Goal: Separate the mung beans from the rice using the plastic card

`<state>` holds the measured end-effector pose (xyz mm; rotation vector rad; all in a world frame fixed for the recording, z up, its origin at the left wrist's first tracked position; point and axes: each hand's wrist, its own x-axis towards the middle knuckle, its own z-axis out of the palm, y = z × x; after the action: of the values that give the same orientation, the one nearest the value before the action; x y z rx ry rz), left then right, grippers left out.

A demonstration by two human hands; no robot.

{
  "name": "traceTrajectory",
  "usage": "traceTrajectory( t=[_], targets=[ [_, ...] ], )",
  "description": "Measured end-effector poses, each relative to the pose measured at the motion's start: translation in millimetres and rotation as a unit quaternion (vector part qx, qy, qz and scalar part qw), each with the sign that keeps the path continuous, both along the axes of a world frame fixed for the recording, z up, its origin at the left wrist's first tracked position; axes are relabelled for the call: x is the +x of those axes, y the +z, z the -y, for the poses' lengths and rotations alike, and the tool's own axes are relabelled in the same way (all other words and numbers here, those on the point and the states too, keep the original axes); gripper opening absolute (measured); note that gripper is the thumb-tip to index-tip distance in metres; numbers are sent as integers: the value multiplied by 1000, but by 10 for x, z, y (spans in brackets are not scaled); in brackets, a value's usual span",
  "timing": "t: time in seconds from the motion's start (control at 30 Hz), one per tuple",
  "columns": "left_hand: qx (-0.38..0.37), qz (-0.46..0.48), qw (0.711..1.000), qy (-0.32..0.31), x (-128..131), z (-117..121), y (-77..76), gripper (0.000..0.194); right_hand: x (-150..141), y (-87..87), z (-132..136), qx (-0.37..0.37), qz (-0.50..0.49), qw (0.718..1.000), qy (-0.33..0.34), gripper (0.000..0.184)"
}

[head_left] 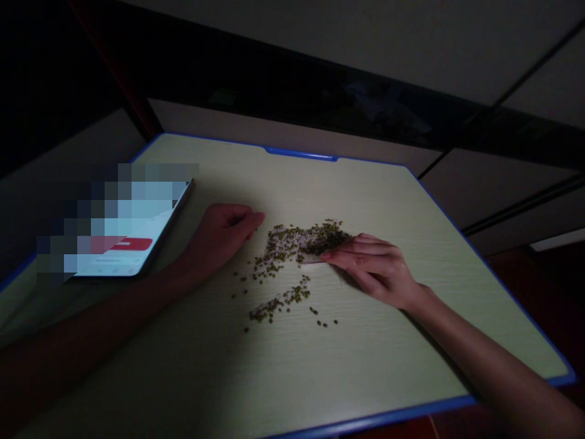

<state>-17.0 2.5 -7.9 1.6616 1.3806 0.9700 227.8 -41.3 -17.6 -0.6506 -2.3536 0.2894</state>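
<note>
A loose pile of small green beans (278, 241) mixed with tiny pale grains lies in the middle of the table. A smaller line of beans (274, 308) is spread nearer to me, with several strays around it. My right hand (377, 265) is at the pile's right end, fingers together and pinched on a thin, flat, pale piece (313, 261) whose edge shows below the beans; most of it is hidden. My left hand (226, 231) is closed beside the pile's left side, thumb and fingers pressed together. Whatever it may hold is hidden.
A lit tablet-like screen (114, 262), partly blurred out, stands at the table's left. The pale wood-grain table (365, 372) has a blue rim and a blue strip (301, 155) at its far edge. Pale panels with a dark glossy band (320, 91) rise behind it. Light is dim.
</note>
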Motion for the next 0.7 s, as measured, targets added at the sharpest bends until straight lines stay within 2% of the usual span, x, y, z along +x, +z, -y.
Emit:
traceTrajectory(
  t=[0.7],
  targets=[
    [-6, -1, 1000, 1, 6, -8, 5, 35, 59, 49, -34, -81, -4, 996, 47, 37]
  ],
)
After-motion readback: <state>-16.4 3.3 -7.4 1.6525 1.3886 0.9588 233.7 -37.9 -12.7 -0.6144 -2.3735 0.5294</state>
